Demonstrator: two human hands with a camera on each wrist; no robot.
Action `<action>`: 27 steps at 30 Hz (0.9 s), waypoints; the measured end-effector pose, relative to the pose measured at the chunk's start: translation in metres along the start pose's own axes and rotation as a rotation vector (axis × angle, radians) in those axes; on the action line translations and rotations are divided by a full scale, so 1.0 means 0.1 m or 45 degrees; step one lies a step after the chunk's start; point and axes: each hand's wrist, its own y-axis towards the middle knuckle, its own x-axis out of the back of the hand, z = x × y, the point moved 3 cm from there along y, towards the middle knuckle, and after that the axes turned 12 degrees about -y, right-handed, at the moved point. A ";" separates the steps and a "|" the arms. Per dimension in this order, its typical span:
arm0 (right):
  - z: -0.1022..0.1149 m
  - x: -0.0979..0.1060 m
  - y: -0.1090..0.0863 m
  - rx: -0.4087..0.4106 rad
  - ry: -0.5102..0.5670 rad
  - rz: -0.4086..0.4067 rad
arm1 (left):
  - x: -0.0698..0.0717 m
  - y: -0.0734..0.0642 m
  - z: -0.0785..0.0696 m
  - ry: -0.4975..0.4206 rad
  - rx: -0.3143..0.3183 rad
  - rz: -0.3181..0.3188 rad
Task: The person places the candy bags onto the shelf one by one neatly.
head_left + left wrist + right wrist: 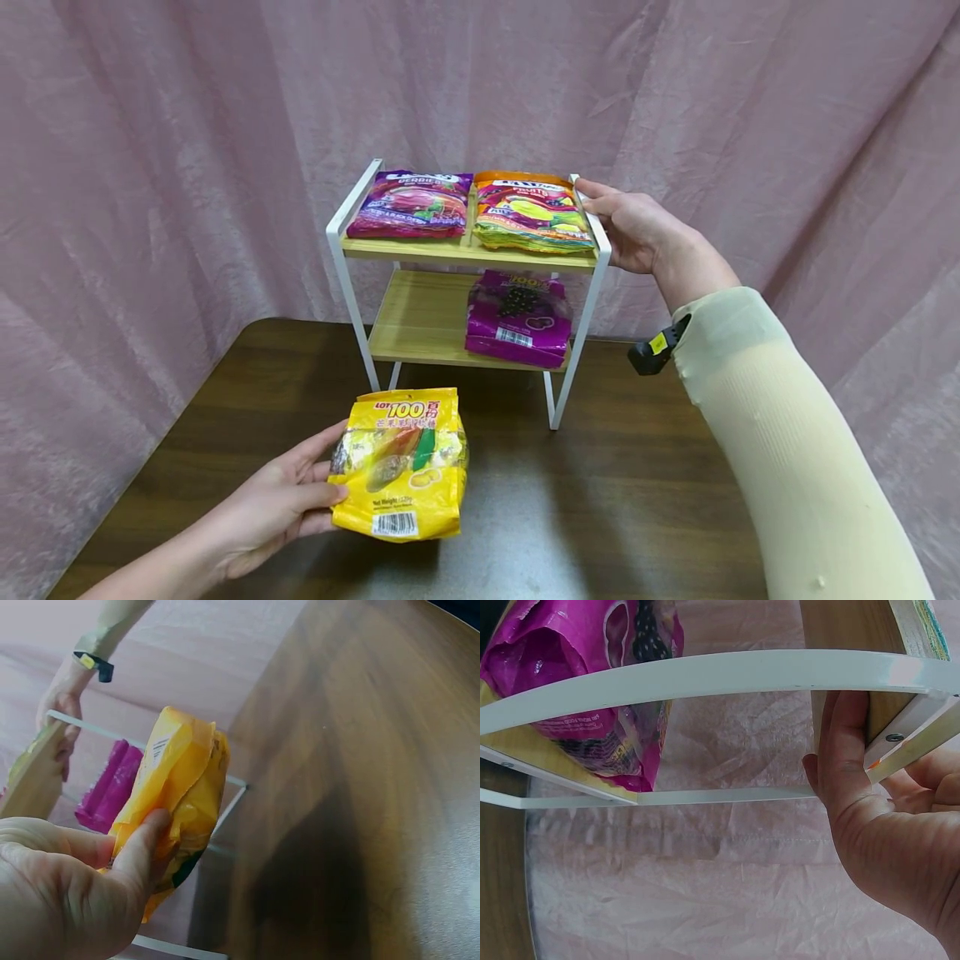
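Note:
My left hand (281,500) grips a yellow mango candy bag (401,467) by its left edge, upright in front of the rack. In the left wrist view, thumb and finger pinch the yellow bag (180,787). At the upper right end of a two-tier shelf rack (472,254), my right hand (637,225) holds the side of the top board. From the right wrist view, fingers of that hand (855,780) lie under the board and others come over its side. A purple candy bag (517,321) stands on the lower shelf's right half.
On the top shelf lie a purple berries candy bag (412,204) at left and an orange fruits candy bag (532,212) at right. The rack's white legs (577,350) stand on a dark wooden table (615,500). Pink curtains (187,167) hang behind.

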 end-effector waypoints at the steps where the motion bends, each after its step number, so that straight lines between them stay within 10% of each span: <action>1: 0.00 0.00 0.00 0.000 0.001 0.001 | -0.01 -0.01 -0.02 0.001 -0.005 0.003; 27: -0.01 0.01 -0.01 0.008 -0.033 0.003 | -0.25 -0.05 -0.52 0.038 -0.225 0.104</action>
